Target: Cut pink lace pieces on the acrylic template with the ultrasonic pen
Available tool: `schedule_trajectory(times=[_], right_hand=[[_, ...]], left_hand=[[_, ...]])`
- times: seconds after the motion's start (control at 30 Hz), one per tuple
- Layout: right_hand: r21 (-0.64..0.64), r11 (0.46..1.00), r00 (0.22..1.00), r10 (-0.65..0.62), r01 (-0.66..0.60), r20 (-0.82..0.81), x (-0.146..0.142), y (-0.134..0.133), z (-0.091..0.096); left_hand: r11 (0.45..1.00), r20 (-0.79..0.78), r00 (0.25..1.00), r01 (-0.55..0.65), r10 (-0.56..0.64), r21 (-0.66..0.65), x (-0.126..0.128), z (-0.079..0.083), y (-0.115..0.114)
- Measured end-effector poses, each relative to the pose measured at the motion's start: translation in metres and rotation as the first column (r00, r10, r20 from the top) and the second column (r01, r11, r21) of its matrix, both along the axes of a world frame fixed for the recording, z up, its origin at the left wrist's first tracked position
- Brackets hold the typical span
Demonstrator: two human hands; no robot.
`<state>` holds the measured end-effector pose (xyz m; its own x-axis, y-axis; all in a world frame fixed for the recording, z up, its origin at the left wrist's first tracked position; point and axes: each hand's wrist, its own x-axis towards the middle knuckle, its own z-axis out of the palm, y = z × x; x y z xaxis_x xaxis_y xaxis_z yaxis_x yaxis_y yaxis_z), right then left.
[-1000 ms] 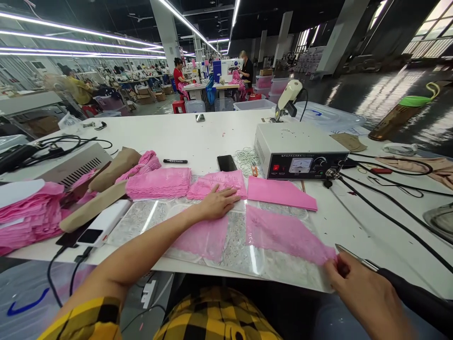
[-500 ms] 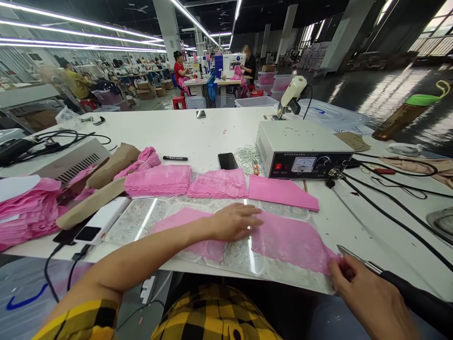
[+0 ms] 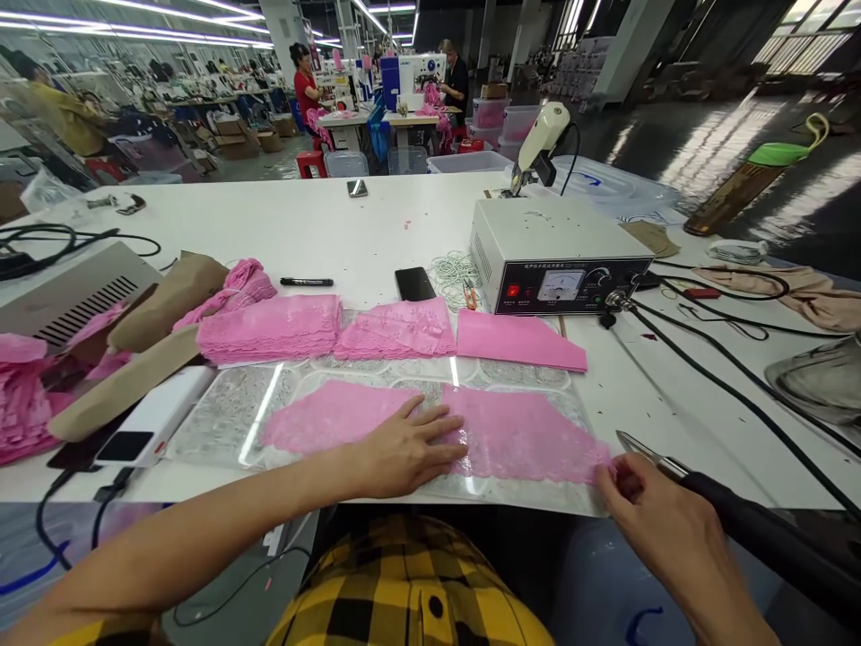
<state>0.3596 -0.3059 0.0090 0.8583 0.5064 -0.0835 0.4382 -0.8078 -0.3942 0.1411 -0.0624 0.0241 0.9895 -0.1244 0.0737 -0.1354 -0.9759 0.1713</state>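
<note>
While our right hand (image 3: 663,520) pinches the pink lace piece (image 3: 528,435) by its right corner on the clear mat (image 3: 215,422), our left hand (image 3: 407,450) lies fingers apart at its left edge; we should tension lightly, smoothing without puckering.

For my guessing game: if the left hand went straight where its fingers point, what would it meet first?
The left hand would probably meet the pink lace on its right: fingertips overlap its edge, though contact is unclear.
</note>
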Motion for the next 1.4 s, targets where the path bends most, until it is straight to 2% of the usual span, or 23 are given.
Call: schedule_trajectory(times=[0.13, 0.23, 0.5, 0.63, 0.73, 0.77, 0.8, 0.87, 0.93, 0.97, 1.03, 1.1, 1.17, 1.27, 1.4], right_hand=[[0.088, 0.996, 0.999, -0.03, 0.028, 0.015, 0.001, 0.002, 0.001], [0.066, 0.998, 1.0, -0.019, 0.019, 0.001, 0.004, 0.003, -0.001], [0.204, 0.978, 1.0, -0.03, 0.031, -0.007, 0.013, 0.005, 0.005], [0.246, 0.967, 0.997, 0.048, -0.06, 0.055, 0.014, 0.001, 0.002], [0.287, 0.937, 0.968, 0.141, -0.199, 0.21, 0.012, 0.0, -0.009], [0.309, 0.909, 0.939, 0.189, -0.278, 0.287, 0.011, 0.002, -0.013], [0.35, 0.86, 0.895, 0.229, -0.371, 0.384, 0.01, 0.007, -0.018], [0.345, 0.715, 0.753, 0.379, -0.607, 0.538, 0.003, 0.021, -0.025], [0.26, 0.555, 0.572, 0.516, -0.79, 0.638, -0.009, 0.041, -0.029], [0.208, 0.496, 0.493, 0.56, -0.843, 0.666, -0.016, 0.052, -0.03], [0.114, 0.426, 0.381, 0.618, -0.897, 0.687, -0.033, 0.073, -0.035], [0.033, 0.416, 0.324, 0.656, -0.909, 0.682, -0.047, 0.09, -0.042], [-0.011, 0.423, 0.317, 0.695, -0.906, 0.645, -0.058, 0.1, -0.049], [-0.019, 0.445, 0.36, 0.747, -0.895, 0.559, -0.07, 0.106, -0.052], [0.009, 0.449, 0.4, 0.788, -0.894, 0.467, -0.07, 0.109, -0.04]], left_hand=[[0.999, 0.025, 0.999, -0.029, 0.029, 0.021, -0.003, -0.005, -0.002], [0.998, 0.038, 0.999, -0.039, 0.037, 0.044, -0.003, -0.008, -0.002], [0.998, 0.018, 1.0, -0.005, 0.004, 0.055, -0.004, -0.001, 0.004], [0.999, 0.018, 0.999, -0.038, 0.037, 0.021, -0.014, 0.0, 0.001], [0.996, -0.02, 0.997, -0.081, 0.081, -0.031, -0.025, 0.004, 0.005], [0.993, -0.03, 0.993, -0.111, 0.11, -0.045, -0.03, 0.005, 0.01], [0.986, -0.039, 0.987, -0.158, 0.156, -0.055, -0.035, 0.006, 0.017], [0.96, -0.072, 0.961, -0.272, 0.267, -0.068, -0.049, 0.006, 0.033], [0.938, -0.134, 0.934, -0.342, 0.331, -0.064, -0.065, 0.004, 0.046], [0.931, -0.166, 0.923, -0.36, 0.347, -0.057, -0.072, 0.001, 0.05], [0.921, -0.205, 0.904, -0.389, 0.375, -0.034, -0.082, -0.005, 0.055], [0.906, -0.214, 0.886, -0.423, 0.411, -0.013, -0.088, -0.01, 0.055], [0.898, -0.215, 0.877, -0.44, 0.43, 0.0, -0.09, -0.014, 0.054], [0.902, -0.211, 0.881, -0.431, 0.424, 0.016, -0.089, -0.015, 0.055], [0.916, -0.206, 0.894, -0.401, 0.397, 0.026, -0.092, -0.015, 0.063]])
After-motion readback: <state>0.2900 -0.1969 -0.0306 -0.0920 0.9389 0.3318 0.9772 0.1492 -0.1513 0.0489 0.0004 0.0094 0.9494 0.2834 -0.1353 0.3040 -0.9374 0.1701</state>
